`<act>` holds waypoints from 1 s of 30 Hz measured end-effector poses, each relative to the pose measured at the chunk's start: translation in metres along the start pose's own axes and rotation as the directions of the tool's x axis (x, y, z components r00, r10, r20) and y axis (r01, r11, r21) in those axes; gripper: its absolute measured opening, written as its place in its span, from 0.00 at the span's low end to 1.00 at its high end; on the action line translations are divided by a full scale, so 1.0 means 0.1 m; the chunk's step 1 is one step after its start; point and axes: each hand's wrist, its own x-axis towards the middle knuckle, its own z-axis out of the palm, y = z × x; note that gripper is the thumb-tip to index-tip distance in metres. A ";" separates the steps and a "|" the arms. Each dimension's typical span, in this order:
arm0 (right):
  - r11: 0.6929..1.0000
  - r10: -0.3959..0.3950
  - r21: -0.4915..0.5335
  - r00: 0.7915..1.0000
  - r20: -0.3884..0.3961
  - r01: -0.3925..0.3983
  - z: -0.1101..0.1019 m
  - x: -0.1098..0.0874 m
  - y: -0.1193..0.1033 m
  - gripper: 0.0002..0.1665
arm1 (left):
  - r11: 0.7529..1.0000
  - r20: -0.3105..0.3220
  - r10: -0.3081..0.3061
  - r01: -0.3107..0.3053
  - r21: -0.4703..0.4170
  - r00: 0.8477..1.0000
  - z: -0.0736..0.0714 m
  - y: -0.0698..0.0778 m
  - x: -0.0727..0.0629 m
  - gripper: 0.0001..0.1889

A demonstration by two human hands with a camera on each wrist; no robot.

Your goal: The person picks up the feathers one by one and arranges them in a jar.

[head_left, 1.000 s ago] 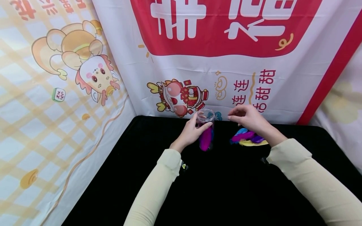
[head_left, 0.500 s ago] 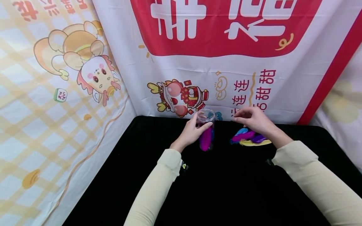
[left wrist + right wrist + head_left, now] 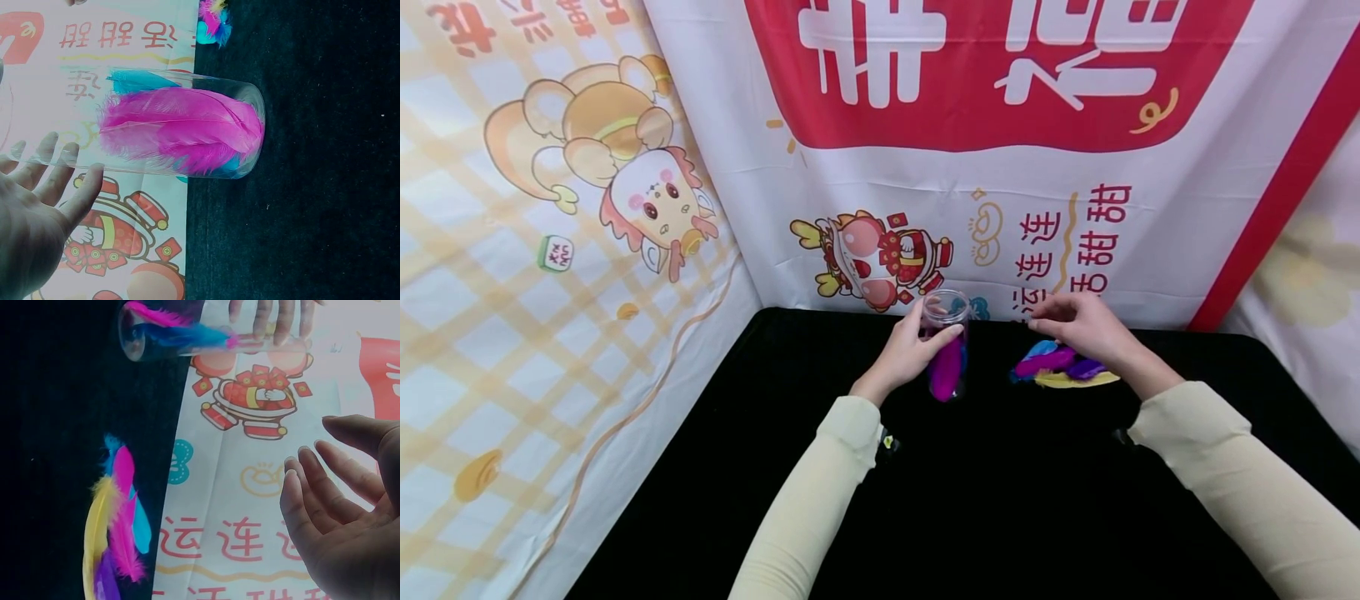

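Note:
Upright near the back edge of the table, a clear glass jar (image 3: 947,310) is held by my left hand (image 3: 901,353), the thumb across its front and the fingers behind it. Inside the jar, magenta feathers (image 3: 187,125) and a blue feather (image 3: 187,336) rest toward the bottom. My right hand (image 3: 1086,325) hovers over the far side of a small feather pile, its fingers loosely bent and holding nothing in the right wrist view. That pile has a yellow feather (image 3: 97,528), magenta feathers (image 3: 127,540), a purple feather (image 3: 106,578) and a light blue feather (image 3: 141,525).
A black cloth (image 3: 1000,500) covers the table. Behind it hangs a white banner (image 3: 737,167) with red print and cartoon figures, close beyond the jar and both hands. A checked cloth (image 3: 512,350) walls off the left side.
My right hand has moved rightward and slightly down, away from the jar and nearer the feather pile. My left hand and the jar have stayed in place.

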 end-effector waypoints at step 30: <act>0.963 -0.043 -0.268 0.997 -0.071 0.022 0.20 0.00 0.64 0.13 | 1.000 0.009 0.005 -0.005 -0.001 1.000 -0.02 -0.03 0.01 0.34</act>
